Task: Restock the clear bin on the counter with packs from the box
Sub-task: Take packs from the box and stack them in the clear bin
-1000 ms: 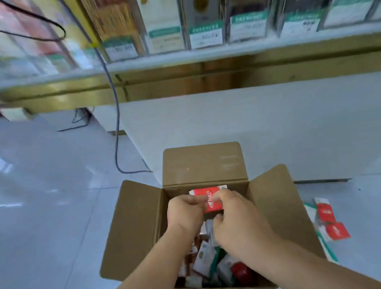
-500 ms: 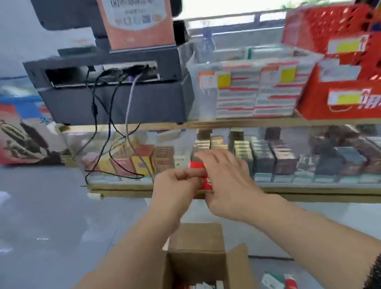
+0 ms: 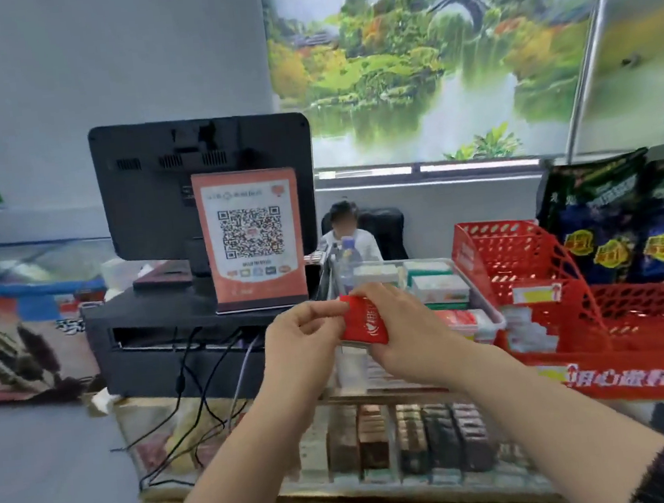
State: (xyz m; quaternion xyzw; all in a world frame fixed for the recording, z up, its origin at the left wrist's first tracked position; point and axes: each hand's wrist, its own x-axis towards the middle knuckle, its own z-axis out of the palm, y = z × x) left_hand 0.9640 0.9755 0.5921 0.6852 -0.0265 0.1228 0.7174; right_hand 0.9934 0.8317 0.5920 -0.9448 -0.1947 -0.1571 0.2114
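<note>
Two hands are sharing one red pack [image 3: 363, 321], held just in front of the clear bin [image 3: 485, 301] on the counter. The left hand [image 3: 304, 335] is pinching its upper corner while the right hand [image 3: 405, 337] is curling round its lower side. The carry looks to be ending, with placing next: the pack is needing a lift over the near rim into a gap among the stacked packs [image 3: 439, 291]. The QR sign [image 3: 253, 234] is crowding the left and the red basket [image 3: 527, 273] the right, so room is lying straight ahead.
</note>
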